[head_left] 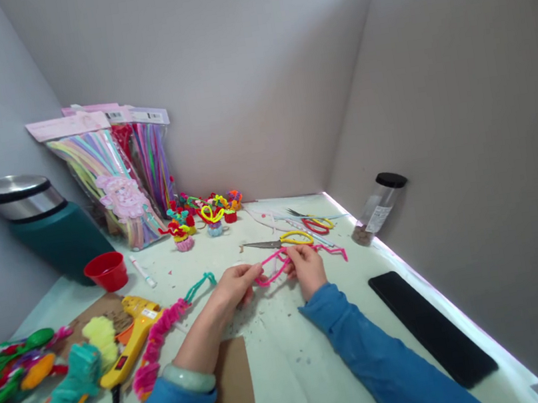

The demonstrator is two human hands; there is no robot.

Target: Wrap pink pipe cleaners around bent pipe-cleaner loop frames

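Observation:
Between my two hands, above the table, is a bent pink pipe cleaner [273, 279] shaped into a loop. My left hand [235, 288] pinches the loop's left end between thumb and fingers. Closed on its other side is my right hand [306, 267], and a crooked pink length runs out to the right past it. Just behind the hands lie yellow-handled scissors [296, 238], blades pointing left. A fuzzy magenta strip [165, 326] with a teal twisted end lies beside my left forearm. My fingertips partly hide the pink loop.
A yellow glue gun [135, 339], a red cup [106, 271] and a teal bottle [59, 233] stand or lie at left. Small pipe-cleaner figures [214, 223] and bagged pipe cleaners [109, 185] sit at the back. A clear jar [376, 212] and a black slab [432, 325] are at right.

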